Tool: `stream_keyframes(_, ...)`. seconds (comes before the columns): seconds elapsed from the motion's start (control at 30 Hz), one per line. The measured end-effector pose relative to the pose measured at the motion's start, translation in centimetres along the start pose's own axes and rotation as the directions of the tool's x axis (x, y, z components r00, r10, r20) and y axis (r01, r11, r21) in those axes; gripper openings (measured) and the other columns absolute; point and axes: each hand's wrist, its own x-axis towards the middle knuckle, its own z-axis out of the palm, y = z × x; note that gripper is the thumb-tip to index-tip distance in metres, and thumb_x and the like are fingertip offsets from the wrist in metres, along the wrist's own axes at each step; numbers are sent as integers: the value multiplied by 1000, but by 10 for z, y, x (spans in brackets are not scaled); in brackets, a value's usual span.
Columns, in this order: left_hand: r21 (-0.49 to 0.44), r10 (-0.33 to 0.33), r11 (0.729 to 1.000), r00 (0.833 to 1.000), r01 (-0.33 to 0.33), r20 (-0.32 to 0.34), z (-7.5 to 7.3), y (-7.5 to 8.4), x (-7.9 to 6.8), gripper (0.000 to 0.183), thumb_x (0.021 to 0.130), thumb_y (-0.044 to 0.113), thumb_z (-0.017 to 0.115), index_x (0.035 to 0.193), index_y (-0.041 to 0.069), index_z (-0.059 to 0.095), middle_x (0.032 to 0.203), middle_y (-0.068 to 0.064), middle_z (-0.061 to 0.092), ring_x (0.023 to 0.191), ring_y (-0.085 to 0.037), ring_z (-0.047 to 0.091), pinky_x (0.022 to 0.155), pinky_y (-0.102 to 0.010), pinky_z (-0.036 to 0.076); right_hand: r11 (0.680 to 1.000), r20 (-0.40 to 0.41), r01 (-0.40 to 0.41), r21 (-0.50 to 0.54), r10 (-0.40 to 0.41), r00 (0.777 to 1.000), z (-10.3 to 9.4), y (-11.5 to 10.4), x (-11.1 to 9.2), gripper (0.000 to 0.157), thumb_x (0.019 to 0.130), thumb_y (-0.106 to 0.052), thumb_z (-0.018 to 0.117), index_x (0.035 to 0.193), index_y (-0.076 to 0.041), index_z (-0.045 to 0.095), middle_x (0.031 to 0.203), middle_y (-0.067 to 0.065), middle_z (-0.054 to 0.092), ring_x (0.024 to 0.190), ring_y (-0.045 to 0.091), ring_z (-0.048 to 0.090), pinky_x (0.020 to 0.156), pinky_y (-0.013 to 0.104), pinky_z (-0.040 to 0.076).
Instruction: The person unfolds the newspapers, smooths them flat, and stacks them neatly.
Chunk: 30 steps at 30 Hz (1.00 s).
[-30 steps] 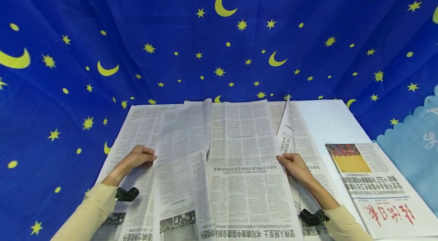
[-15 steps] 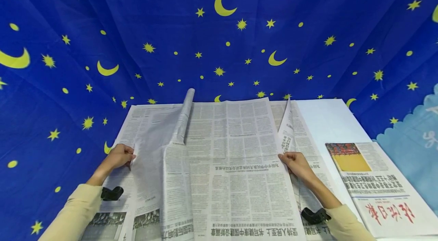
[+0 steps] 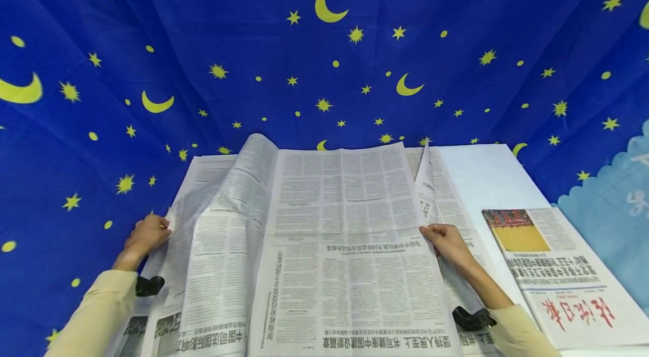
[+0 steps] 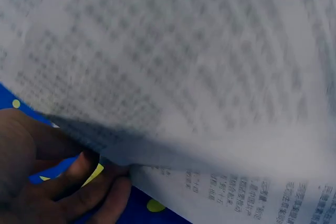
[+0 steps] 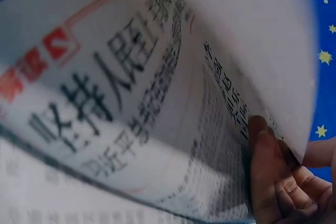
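Observation:
A wide newspaper sheet [image 3: 345, 267] is spread across the table, its left part bulging up in a rounded fold. My left hand [image 3: 147, 237] pinches the sheet's left edge near the table's left side; in the left wrist view that hand [image 4: 89, 182] has thumb and fingers at the paper's margin. With thumb and fingertips, my right hand [image 3: 448, 243] pinches the right edge. The right wrist view has the right hand [image 5: 283, 177] gripping the raised margin, with the underside print showing. More newspaper [image 3: 453, 216] lies beneath, its far right corner turned up.
A folded newspaper [image 3: 563, 278] with red characters and a colour picture lies at the right on the white table [image 3: 476, 171]. Blue cloth [image 3: 263, 36] with yellow stars and moons hangs behind and at the sides. Black wrist cameras [image 3: 149, 286] sit on both wrists.
My left hand has moved left with the sheet's left edge, drawing the page wider. The raised fold has shifted left and more print shows. The right hand has barely moved, slightly to the right.

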Motion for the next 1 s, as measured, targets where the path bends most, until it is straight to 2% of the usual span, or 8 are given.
stream_keyframes(0.13, 18, -61, 998, 998, 61, -19, 0, -3, -1, 11, 82, 7, 49, 74, 0, 50, 90, -30, 52, 78, -43, 51, 65, -53, 41, 1000, 1, 4, -25, -4, 1000, -5, 1, 1, 33, 101, -22, 54, 89, 6, 68, 61, 4, 62, 46, 13, 49, 46, 27, 40)
stream_keyframes(0.2, 32, -72, 997, 997, 73, -27, 1, -2, -1, 20, 83, 5, 47, 65, 11, 39, 81, -21, 48, 73, -36, 46, 62, -49, 37, 999, -3, 10, -46, -10, 1000, -8, 2, 3, 33, 101, -22, 55, 88, 6, 67, 65, 5, 66, 48, 13, 53, 47, 27, 41)
stream_keyframes(0.27, 47, -69, 996, 997, 70, -35, 2, -1, -1, 25, 84, 4, 47, 64, 14, 36, 74, -17, 45, 69, -33, 45, 61, -47, 36, 998, -19, 4, -66, -5, 1000, -12, 3, 4, 33, 101, -23, 55, 89, 6, 67, 68, 6, 68, 51, 14, 56, 48, 27, 41)
stream_keyframes(0.43, 60, -54, 997, 997, 57, -53, 2, 0, -1, 26, 84, 2, 48, 64, 13, 35, 69, -13, 42, 65, -30, 45, 59, -44, 35, 988, -111, -36, -152, 20, 994, -24, 7, 7, 34, 100, -26, 55, 94, 5, 68, 71, 4, 71, 56, 15, 63, 50, 28, 46)
stream_keyframes(0.63, 62, -65, 996, 996, 69, -59, 1, -2, 4, 18, 80, 3, 50, 66, 10, 41, 77, -21, 50, 69, -36, 49, 60, -50, 39, 976, -199, -73, -205, 32, 979, -41, 16, 4, 40, 101, -29, 52, 102, 8, 67, 72, 5, 70, 57, 16, 63, 51, 29, 49)
stream_keyframes(0.8, 52, -77, 995, 994, 82, -82, 4, -4, 7, 13, 81, 3, 49, 70, 8, 45, 80, -23, 51, 70, -37, 51, 59, -49, 38, 967, -251, -103, -234, 42, 967, -54, 25, -4, 45, 102, -33, 51, 105, 9, 66, 73, 6, 70, 57, 14, 62, 52, 28, 47)
stream_keyframes(0.9, 37, -71, 996, 991, 76, -116, 6, -6, 7, 6, 81, 4, 49, 77, 4, 54, 87, -30, 54, 73, -44, 54, 58, -51, 39, 957, -276, -128, -259, 54, 960, -63, 34, -7, 45, 102, -34, 50, 104, 9, 66, 74, 7, 70, 58, 14, 62, 53, 27, 47)
stream_keyframes(1.0, 31, -61, 997, 987, 66, -146, 8, -8, 9, 23, 83, 5, 48, 100, -3, 62, 104, -39, 56, 86, -54, 57, 62, -56, 42, 947, -293, -175, -270, 92, 952, -71, 41, -10, 47, 101, -34, 49, 107, 10, 64, 77, 7, 70, 60, 13, 61, 55, 26, 46)
